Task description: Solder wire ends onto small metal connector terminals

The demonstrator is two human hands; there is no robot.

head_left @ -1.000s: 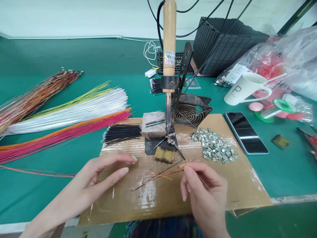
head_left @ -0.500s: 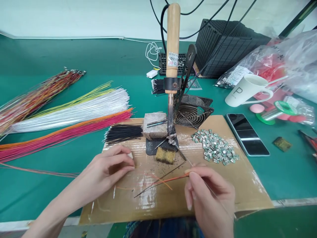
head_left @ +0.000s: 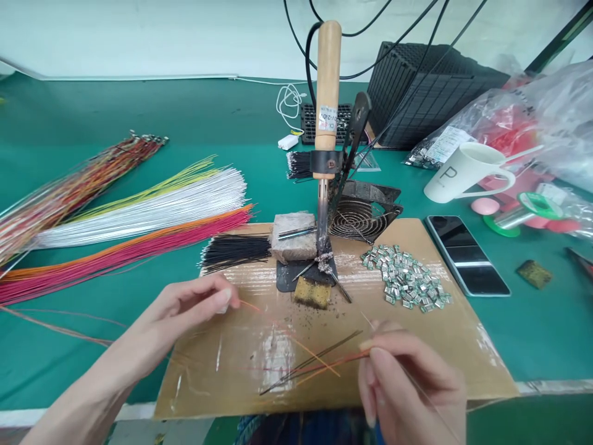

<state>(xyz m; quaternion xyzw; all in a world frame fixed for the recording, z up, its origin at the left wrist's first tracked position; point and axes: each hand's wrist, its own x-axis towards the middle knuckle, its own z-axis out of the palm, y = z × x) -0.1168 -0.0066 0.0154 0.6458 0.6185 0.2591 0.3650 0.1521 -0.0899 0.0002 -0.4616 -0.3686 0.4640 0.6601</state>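
My left hand [head_left: 197, 312] is closed in a pinch at the left of the cardboard sheet, with a thin orange wire [head_left: 250, 305] coming out of its fingertips. A small whitish piece covers part of a fingertip. At the lower right, my right hand [head_left: 410, 380] pinches a few thin wires [head_left: 336, 360], orange, reddish and dark, whose free ends point left above the cardboard. A fine pale strand [head_left: 428, 398] also passes through this hand. Beyond the hands, a wooden-handled soldering iron [head_left: 327, 86] is clamped upright, tip down, over a yellow sponge [head_left: 312, 292].
Small metal-and-green parts [head_left: 410, 278] lie piled on the cardboard [head_left: 222, 383] beside a phone [head_left: 467, 256]. Bundles of coloured wires [head_left: 152, 201] and black wires [head_left: 238, 250] lie left. A fan [head_left: 364, 213], a mug [head_left: 463, 173] and a solder spool [head_left: 514, 215] stand behind.
My left hand has moved left and an orange wire now shows at its fingertips. My right hand has shifted right and nearer, still holding its wires. The whole view has shifted slightly.
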